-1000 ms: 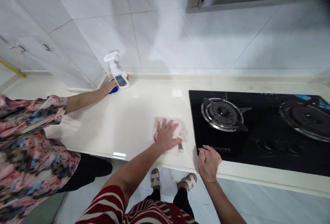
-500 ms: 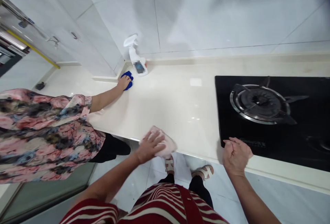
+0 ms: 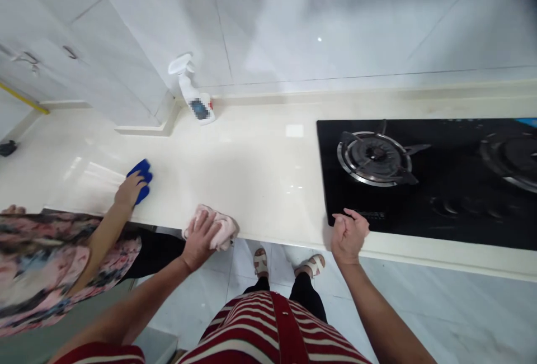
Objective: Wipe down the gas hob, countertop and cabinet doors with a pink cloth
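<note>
My left hand (image 3: 202, 238) presses down on a folded pink cloth (image 3: 224, 228) at the front edge of the cream countertop (image 3: 247, 174). Its fingers lie across the cloth, holding it against the surface. My right hand (image 3: 349, 235) rests by the front left corner of the black gas stove (image 3: 394, 213), with its fingers curled in and nothing seen in them. Part of those fingers is turned away from view.
A white spray bottle (image 3: 195, 95) stands by the back wall near a wall corner. To my left, a co-worker's hand (image 3: 129, 188) is on a blue cloth (image 3: 144, 176) on the counter. A burner (image 3: 375, 158) with metal supports is on the stove.
The view has shifted to the right. My left hand and the pink cloth stay at the counter's front edge. The co-worker's blue cloth has come away from the wall corner toward the front edge.
</note>
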A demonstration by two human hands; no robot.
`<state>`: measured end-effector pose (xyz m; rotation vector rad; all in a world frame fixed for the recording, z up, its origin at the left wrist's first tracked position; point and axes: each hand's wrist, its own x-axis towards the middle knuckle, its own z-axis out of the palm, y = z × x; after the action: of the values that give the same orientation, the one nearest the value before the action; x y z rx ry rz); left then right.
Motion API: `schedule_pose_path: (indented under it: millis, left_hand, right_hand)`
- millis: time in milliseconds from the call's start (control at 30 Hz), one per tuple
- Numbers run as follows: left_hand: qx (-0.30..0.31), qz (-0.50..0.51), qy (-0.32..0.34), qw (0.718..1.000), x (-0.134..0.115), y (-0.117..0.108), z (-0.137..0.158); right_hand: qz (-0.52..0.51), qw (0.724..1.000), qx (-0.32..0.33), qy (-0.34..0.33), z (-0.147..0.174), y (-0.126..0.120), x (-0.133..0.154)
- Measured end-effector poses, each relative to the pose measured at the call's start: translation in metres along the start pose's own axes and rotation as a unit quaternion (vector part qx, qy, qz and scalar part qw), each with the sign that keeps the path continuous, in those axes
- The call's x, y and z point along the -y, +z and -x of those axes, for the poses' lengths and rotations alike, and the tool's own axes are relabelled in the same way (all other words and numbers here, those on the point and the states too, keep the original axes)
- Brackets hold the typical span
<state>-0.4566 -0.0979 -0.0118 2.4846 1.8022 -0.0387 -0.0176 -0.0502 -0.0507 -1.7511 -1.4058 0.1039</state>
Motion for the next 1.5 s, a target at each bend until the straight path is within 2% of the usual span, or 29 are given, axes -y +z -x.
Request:
schedule_pose_path:
  millis: [133,200,333,467,567,667,767,900,1000,1100,1200,1300,1367,1433,1500]
  left_hand:
    - [-0.067,0.032,0.042,0.996,-0.088,0.026,-0.027]
    - [-0.081,0.043,0.069,0.993,-0.123,0.037,-0.038]
    - [-0.082,0.054,0.145,0.985,-0.169,0.050,-0.059]
    - [-0.044,0.055,0.245,0.967,-0.213,0.053,-0.084]
    - [-0.019,0.055,0.334,0.941,-0.259,0.052,-0.105]
    - [-0.033,0.021,0.384,0.922,-0.310,0.046,-0.126]
    - [-0.038,0.000,0.404,0.914,-0.355,0.034,-0.147]
    - [0.027,0.080,0.415,0.906,-0.400,0.004,-0.176]
    - [0.068,0.173,0.353,0.917,-0.422,-0.025,-0.200]
    - [0.026,0.196,0.320,0.927,-0.438,-0.051,-0.230]
    - [-0.011,0.177,0.304,0.936,-0.446,-0.063,-0.262]
    - [0.030,0.180,0.262,0.948,-0.446,-0.058,-0.281]
    - [0.063,0.189,0.255,0.946,-0.437,-0.048,-0.280]
    - [0.070,0.199,0.262,0.942,-0.417,-0.038,-0.271]
    - [0.045,0.215,0.256,0.941,-0.387,-0.027,-0.258]
  right_hand:
    - [-0.020,0.999,-0.025,0.018,-0.002,-0.001,0.006]
    - [-0.053,0.997,-0.034,0.043,-0.005,-0.005,0.011]
    - [-0.118,0.980,-0.083,0.135,-0.006,-0.028,0.009]
    - [-0.094,0.966,-0.114,0.211,0.010,-0.073,-0.020]
    - [-0.061,0.960,-0.116,0.246,0.032,-0.109,-0.053]
    - [-0.045,0.953,-0.106,0.281,0.055,-0.135,-0.078]
    - [-0.058,0.941,-0.100,0.318,0.072,-0.148,-0.089]
    - [-0.088,0.934,-0.086,0.336,0.083,-0.153,-0.090]
    - [-0.112,0.930,-0.085,0.340,0.084,-0.157,-0.088]
    - [-0.122,0.927,-0.095,0.342,0.081,-0.164,-0.090]
    - [-0.101,0.930,-0.097,0.339,0.076,-0.172,-0.098]
    - [-0.077,0.944,-0.093,0.306,0.070,-0.178,-0.104]
    - [-0.068,0.960,-0.075,0.262,0.059,-0.179,-0.103]
    - [-0.053,0.975,-0.047,0.210,0.040,-0.177,-0.099]
    - [-0.022,0.988,-0.008,0.156,0.008,-0.171,-0.093]
